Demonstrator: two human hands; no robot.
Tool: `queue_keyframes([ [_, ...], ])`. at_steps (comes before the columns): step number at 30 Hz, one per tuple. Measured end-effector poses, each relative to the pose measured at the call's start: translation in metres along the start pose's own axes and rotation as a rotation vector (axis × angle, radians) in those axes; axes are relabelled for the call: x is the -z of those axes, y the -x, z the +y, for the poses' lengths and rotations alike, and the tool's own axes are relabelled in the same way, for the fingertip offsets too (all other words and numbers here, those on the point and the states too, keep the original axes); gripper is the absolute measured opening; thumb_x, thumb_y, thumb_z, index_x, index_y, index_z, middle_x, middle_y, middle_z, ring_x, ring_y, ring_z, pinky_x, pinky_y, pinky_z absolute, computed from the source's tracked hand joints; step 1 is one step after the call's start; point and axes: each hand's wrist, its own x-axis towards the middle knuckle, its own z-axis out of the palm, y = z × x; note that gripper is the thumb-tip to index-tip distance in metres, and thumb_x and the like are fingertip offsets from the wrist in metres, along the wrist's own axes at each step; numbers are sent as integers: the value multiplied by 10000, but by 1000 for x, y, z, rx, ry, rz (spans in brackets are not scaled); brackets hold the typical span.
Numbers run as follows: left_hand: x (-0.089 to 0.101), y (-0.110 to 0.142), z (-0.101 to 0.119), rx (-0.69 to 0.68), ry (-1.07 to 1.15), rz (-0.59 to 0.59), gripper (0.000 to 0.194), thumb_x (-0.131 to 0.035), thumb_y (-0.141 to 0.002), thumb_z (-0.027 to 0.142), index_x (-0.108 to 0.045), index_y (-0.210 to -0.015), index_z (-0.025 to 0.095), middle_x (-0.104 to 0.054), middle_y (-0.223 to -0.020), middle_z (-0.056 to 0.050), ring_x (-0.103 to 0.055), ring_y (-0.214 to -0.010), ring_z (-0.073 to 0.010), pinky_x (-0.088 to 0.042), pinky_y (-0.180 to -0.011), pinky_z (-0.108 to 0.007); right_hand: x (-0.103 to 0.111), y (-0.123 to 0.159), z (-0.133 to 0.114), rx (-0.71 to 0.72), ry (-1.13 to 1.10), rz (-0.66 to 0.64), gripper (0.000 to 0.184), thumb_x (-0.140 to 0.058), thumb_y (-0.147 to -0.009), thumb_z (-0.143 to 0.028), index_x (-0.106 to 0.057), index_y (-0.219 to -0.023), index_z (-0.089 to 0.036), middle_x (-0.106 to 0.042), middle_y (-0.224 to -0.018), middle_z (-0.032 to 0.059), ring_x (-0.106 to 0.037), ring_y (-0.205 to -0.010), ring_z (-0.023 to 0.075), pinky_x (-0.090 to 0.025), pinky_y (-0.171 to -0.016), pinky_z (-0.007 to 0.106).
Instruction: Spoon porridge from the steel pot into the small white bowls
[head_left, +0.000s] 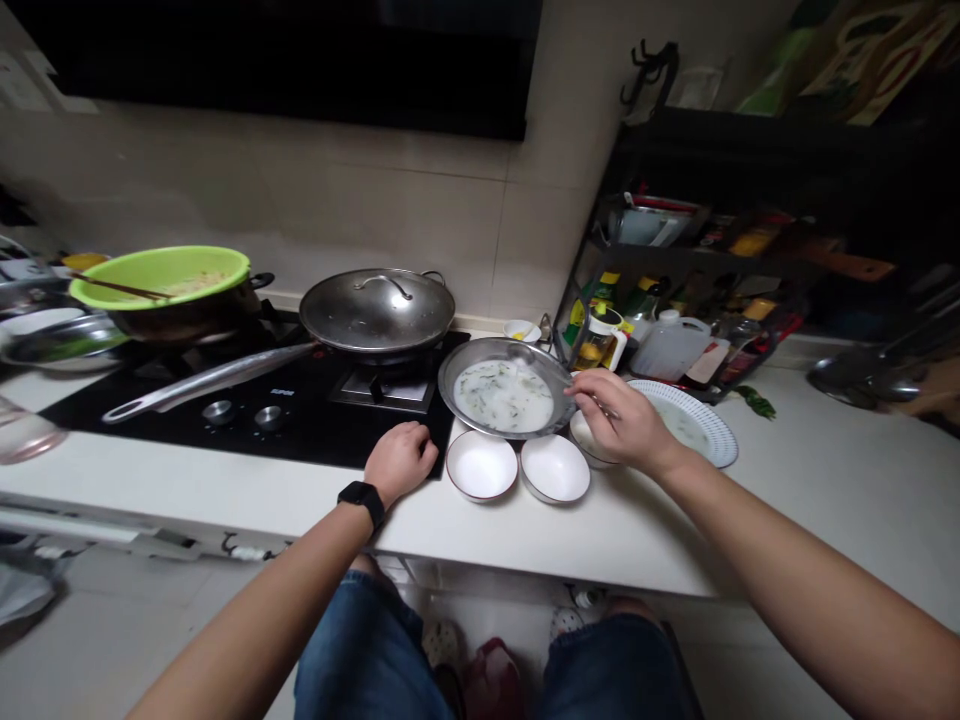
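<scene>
My right hand (619,415) is closed round the handle of a metal spoon (520,353), whose head is over the far part of a wide metal basin (457,405). White, milky soup (499,400) with green bits fills much of that basin. Just in front stand two white bowls with dark rims, a left bowl (482,466) and a right bowl (556,469), with nothing seen in them. Another bowl (589,440) is partly hidden by my right hand. With fingers curled and nothing visible in them, my left hand (401,462) rests at the hob's front right corner.
On the black hob (172,425) sit a lidded wok (379,310), its long handle pointing left, and a dark pot under a green plastic basket (161,265). A white ridged plate (720,440) holds similar soup at right. Bottles and a jug (670,345) crowd the rack.
</scene>
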Motion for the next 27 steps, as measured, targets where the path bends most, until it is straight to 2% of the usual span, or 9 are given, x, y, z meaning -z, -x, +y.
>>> queue_keyframes([
  [2, 1, 0, 0, 1, -2, -5, 214, -501, -897, 251, -567, -696, 224, -641, -797, -63, -609, -824, -213, -462, -779, -336, 8, 0, -9, 157, 116, -50, 131, -580, -940, -277, -676, -1027, -265, -720, -1089, 116, -692, -1038, 281, -590, -918, 460],
  [4, 1, 0, 1, -2, -5, -9, 211, -497, -896, 247, -571, -700, 224, -641, -794, -62, -611, -828, -213, -464, -783, -336, 9, 3, -13, 228, 195, -97, 178, -548, -953, -243, -670, -1080, -264, -716, -1133, 119, -694, -1037, 270, -601, -892, 433],
  [8, 3, 0, 2, -8, -17, -9, 220, -490, -899, 250, -567, -694, 225, -638, -783, -63, -609, -817, -214, -465, -774, -341, -6, 13, -10, 283, 230, -219, 210, -488, -980, -210, -667, -1088, -235, -722, -1096, 133, -708, -965, 257, -618, -816, 402],
  [10, 3, 0, 2, -9, -18, -4, 221, -492, -897, 253, -567, -691, 225, -637, -778, -62, -606, -810, -213, -462, -764, -341, -10, 18, -7, 268, 187, -220, 210, -477, -988, -213, -670, -1071, -225, -724, -1056, 132, -711, -936, 257, -619, -792, 401],
  [14, 2, 0, 2, -11, -19, 2, 217, -489, -897, 252, -569, -697, 226, -638, -781, -60, -604, -816, -212, -459, -768, -341, 18, 31, -8, 81, 90, -10, 178, -518, -992, -282, -689, -1025, -249, -719, -1030, 111, -702, -988, 269, -588, -889, 435],
  [17, 1, 0, 1, -13, -19, 3, 214, -483, -901, 252, -572, -708, 227, -641, -788, -61, -606, -822, -214, -457, -777, -340, 57, 48, -9, -171, 59, 181, 188, -551, -990, -391, -696, -972, -273, -723, -979, 81, -718, -941, 271, -570, -903, 440],
  [19, 0, 0, 1, -13, -20, 4, 212, -485, -901, 253, -571, -710, 228, -644, -795, -63, -607, -824, -214, -454, -779, -337, 79, 64, -7, -371, -1, 246, 235, -588, -963, -485, -683, -939, -271, -725, -967, 67, -743, -832, 256, -586, -831, 407],
  [22, 0, 0, 0, -18, -21, 5, 216, -488, -902, 254, -568, -703, 226, -644, -795, -65, -605, -825, -212, -448, -774, -333, 98, 88, 0, -562, -40, 215, 328, -633, -903, -589, -673, -920, -264, -742, -862, 59, -753, -783, 263, -590, -759, 379],
  [27, 1, 0, 1, -23, -20, 4, 220, -483, -902, 257, -560, -699, 223, -638, -789, -60, -600, -818, -210, -438, -765, -329, 96, 110, 9, -610, 21, 111, 394, -651, -848, -644, -694, -890, -254, -769, -844, 74, -749, -831, 275, -599, -760, 375],
])
